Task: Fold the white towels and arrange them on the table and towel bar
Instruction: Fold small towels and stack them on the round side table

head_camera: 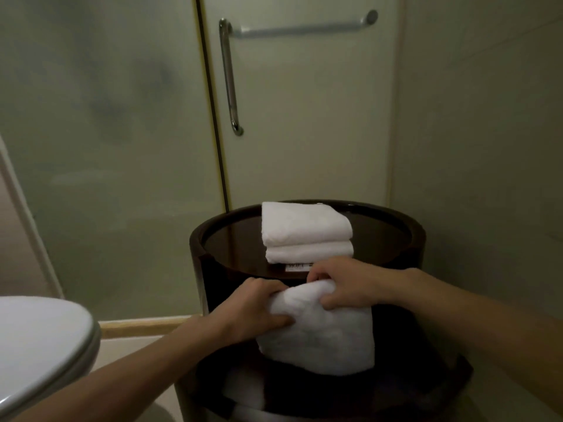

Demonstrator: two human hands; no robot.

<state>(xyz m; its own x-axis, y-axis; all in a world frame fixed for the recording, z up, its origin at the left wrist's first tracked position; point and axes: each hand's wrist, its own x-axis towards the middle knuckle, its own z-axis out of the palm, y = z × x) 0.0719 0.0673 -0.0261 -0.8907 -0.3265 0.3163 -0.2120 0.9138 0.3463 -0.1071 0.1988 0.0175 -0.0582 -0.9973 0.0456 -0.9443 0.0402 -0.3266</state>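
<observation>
A folded white towel (pixel 323 333) hangs in front of the dark round table (pixel 231 239), below its top edge. My left hand (pixel 253 309) grips the towel's upper left side, and my right hand (pixel 344 287) pinches its upper right fold. Two folded white towels (pixel 306 231) lie stacked on the tabletop behind my hands. A chrome towel bar (pixel 304 27) is fixed high on the glass door, bare.
A vertical chrome handle (pixel 228 77) runs down the frosted shower door. A white toilet lid (pixel 39 339) sits at the lower left. A small white card (pixel 297 266) lies by the stack. More white cloth (pixel 243 388) shows on the table's lower shelf.
</observation>
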